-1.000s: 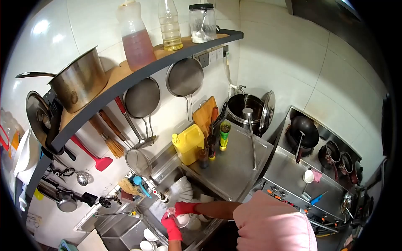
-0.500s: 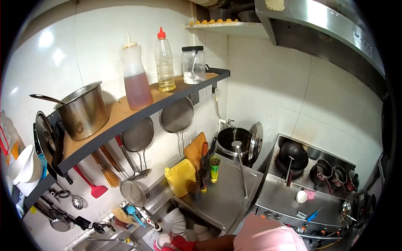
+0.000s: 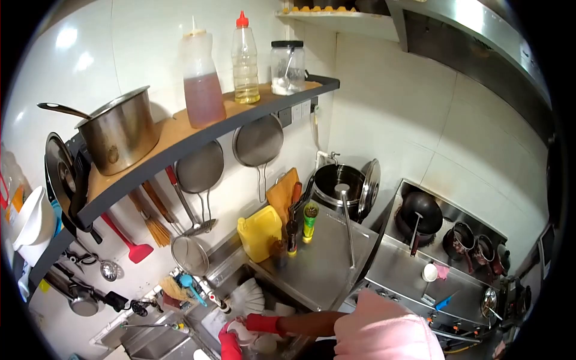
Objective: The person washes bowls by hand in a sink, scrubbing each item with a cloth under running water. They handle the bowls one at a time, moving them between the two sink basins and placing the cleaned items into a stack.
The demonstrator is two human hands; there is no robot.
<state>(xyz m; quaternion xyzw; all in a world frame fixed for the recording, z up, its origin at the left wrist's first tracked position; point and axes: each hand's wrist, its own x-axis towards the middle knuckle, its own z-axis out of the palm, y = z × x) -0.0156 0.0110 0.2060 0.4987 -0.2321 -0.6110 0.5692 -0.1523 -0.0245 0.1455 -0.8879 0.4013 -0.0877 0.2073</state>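
Both my hands wear red gloves over the sink (image 3: 240, 276) at the bottom centre. My left hand (image 3: 228, 343) is closed on the side of a white bowl (image 3: 242, 333). My right hand (image 3: 263, 324) reaches in from the right with its fingers closed against the bowl's far side; anything inside those fingers is too small to make out. Beyond my hands a stack of white bowls (image 3: 247, 298) lies tilted in the sink. More white dishes (image 3: 264, 344) are beside and below my right hand, partly covered by the arm.
A yellow jug (image 3: 260, 234), a green bottle (image 3: 309, 222) and a dark bottle stand on the steel counter (image 3: 324, 258). Above is a shelf (image 3: 174, 141) with a pot and bottles; strainers hang below. A stove (image 3: 384, 264) with pans stands right.
The camera view has tilted down, so the shelf and counter appear higher. More of both gloves and the sink shows. My right hand now lies against the bowl's far side.
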